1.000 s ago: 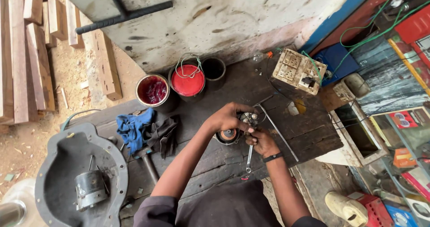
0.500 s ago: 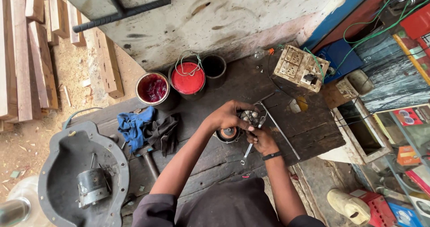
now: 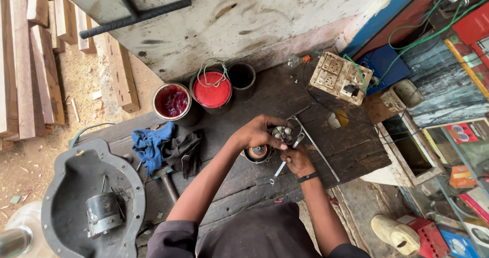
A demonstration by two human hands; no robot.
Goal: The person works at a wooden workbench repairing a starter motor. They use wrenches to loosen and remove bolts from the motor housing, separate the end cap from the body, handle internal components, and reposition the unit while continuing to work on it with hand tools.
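My left hand (image 3: 257, 131) grips a small round metal motor part (image 3: 281, 133) with studs on its face, held just above the dark wooden workbench (image 3: 351, 151). My right hand (image 3: 297, 158) holds a metal wrench (image 3: 285, 159), its head up against the part and its handle pointing down toward me. Under my left hand a round motor piece with copper windings (image 3: 258, 153) rests on the bench.
At the back stand a tin of red liquid (image 3: 172, 101), a red-lidded can (image 3: 212, 90) and a dark can (image 3: 242, 77). A switch box (image 3: 340, 77) sits at right. Blue and dark rags (image 3: 164, 147), a hammer (image 3: 167, 181) and a grey housing (image 3: 91, 202) lie left.
Both hands stay on the part and wrench with only slight shifts; the view has drifted a little.
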